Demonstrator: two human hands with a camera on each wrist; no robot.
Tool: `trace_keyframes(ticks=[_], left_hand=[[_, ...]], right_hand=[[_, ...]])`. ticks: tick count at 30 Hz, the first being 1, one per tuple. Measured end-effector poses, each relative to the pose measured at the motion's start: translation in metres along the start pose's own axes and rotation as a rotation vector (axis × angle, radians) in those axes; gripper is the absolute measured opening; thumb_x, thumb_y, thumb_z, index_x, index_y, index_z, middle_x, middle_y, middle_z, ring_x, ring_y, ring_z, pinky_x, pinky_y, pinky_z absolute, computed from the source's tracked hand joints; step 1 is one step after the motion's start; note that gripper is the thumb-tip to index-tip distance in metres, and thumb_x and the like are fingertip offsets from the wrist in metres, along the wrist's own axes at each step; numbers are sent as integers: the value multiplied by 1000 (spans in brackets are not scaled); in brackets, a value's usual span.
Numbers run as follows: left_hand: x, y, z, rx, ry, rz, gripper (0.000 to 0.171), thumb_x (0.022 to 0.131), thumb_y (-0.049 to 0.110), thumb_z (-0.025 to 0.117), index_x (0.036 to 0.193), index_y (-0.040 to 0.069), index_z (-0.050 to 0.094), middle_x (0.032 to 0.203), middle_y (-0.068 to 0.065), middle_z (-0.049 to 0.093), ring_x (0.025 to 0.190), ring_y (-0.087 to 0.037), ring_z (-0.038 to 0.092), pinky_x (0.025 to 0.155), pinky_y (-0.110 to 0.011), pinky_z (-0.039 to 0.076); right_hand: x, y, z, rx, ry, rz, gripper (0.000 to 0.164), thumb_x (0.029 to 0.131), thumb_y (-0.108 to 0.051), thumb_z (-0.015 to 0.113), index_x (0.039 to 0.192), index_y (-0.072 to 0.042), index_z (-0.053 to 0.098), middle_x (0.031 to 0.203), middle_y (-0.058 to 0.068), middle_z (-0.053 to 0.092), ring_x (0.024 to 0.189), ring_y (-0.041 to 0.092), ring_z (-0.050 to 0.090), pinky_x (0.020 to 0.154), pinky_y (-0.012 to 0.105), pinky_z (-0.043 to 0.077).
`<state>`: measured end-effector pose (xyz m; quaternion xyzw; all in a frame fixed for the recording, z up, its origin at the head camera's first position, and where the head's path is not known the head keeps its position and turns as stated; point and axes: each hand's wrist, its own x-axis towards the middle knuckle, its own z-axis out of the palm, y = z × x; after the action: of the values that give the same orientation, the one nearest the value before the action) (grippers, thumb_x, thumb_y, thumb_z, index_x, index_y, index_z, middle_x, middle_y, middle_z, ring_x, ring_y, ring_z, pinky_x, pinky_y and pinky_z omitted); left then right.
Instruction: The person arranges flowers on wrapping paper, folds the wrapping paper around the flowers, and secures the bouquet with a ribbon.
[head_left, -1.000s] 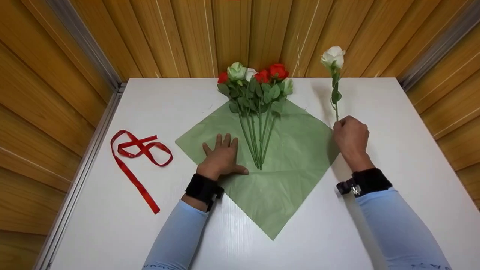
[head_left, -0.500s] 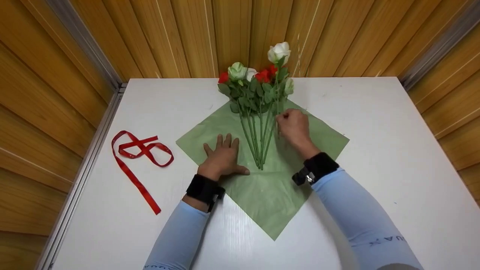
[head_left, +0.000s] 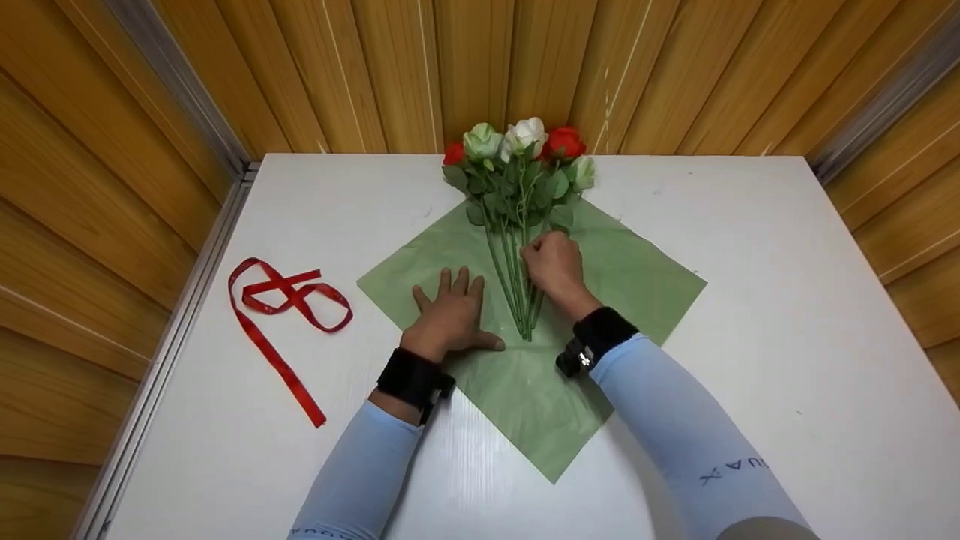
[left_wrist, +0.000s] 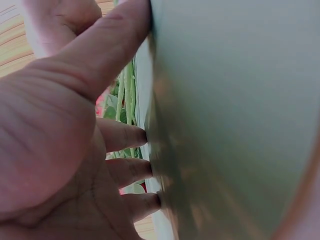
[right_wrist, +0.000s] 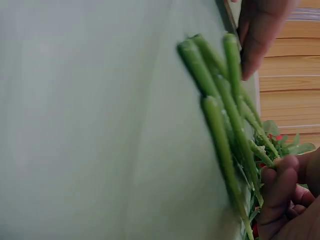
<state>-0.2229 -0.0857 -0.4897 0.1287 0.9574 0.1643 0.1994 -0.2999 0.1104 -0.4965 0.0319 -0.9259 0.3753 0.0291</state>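
Observation:
A bunch of roses lies on green wrapping paper (head_left: 637, 277), red roses (head_left: 564, 142) and pale green roses (head_left: 481, 140) at the back, stems (head_left: 510, 292) toward me. My right hand (head_left: 556, 264) pinches the stem of a white rose (head_left: 525, 136), whose bloom overlaps the others. In the right wrist view, the curled fingers (right_wrist: 280, 200) grip that stem above the gathered cut ends (right_wrist: 212, 90). With fingers spread, my left hand (head_left: 450, 319) rests on the paper left of the stems. The left wrist view shows its fingertips (left_wrist: 142, 205) against the paper.
A looped red ribbon (head_left: 281, 360) lies on the white table (head_left: 225, 465), left of the paper. Behind the table's far edge stands a wood-slat wall (head_left: 360, 75), with the blooms close to it. A metal rail (head_left: 161, 360) runs along the left side.
My right hand has brought the white rose leftward from the right side of the table and lowered it onto the bunch. The left hand has stayed on the paper.

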Motion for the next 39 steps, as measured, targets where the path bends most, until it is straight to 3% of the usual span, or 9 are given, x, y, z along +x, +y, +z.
trace_keyframes(ticks=[5, 10, 20, 26, 31, 34, 39], left_hand=[[0, 1, 0, -2, 1, -7, 119, 84, 64, 82, 170, 11, 19, 177, -18, 6, 163, -43, -2, 118, -83, 3], [0, 1, 0, 2, 2, -15, 119, 83, 64, 82, 170, 12, 19, 177, -17, 6, 163, -43, -1, 118, -82, 3], [1, 1, 2, 13, 9, -13, 119, 83, 65, 81, 170, 12, 20, 177, -18, 8, 163, -43, 0, 118, -83, 5], [0, 1, 0, -7, 8, -6, 119, 83, 64, 82, 170, 12, 20, 177, -18, 8, 163, -44, -1, 117, -83, 4], [0, 3, -3, -12, -1, -7, 119, 83, 63, 83, 170, 12, 20, 177, -18, 8, 163, -43, -1, 118, -83, 4], [-1, 1, -4, -21, 9, 11, 120, 82, 63, 83, 169, 11, 20, 177, -19, 8, 163, -45, 0, 117, -83, 6], [-14, -5, -8, -17, 99, 117, 115, 81, 59, 86, 168, 11, 28, 175, -21, 16, 162, -46, 5, 117, -83, 10]], right_hand=[[1, 0, 2, -95, 18, -29, 54, 103, -12, 61, 54, -20, 38, 50, -5, 30, 43, 14, 33, 49, 32, 29], [2, 2, 5, -120, 40, -35, 53, 102, -14, 62, 55, -19, 38, 51, -5, 28, 45, 15, 30, 50, 33, 28], [-2, 3, 3, -79, 75, -31, 50, 102, -21, 66, 57, -20, 43, 51, -5, 34, 47, 17, 37, 54, 35, 34], [-9, 3, -9, -35, 72, -19, 38, 103, -24, 66, 67, -15, 60, 58, -3, 50, 55, 18, 49, 65, 36, 45], [-23, 11, -24, -36, 72, -93, 26, 104, -21, 63, 84, -6, 72, 72, 9, 66, 65, 26, 60, 69, 40, 49], [-35, 19, -34, -116, 64, -165, 21, 103, -17, 63, 96, -1, 76, 87, 16, 73, 80, 33, 69, 75, 47, 55], [-67, 40, -56, -272, -13, -284, 19, 101, -11, 63, 108, 1, 75, 100, 18, 71, 95, 36, 69, 83, 52, 57]])
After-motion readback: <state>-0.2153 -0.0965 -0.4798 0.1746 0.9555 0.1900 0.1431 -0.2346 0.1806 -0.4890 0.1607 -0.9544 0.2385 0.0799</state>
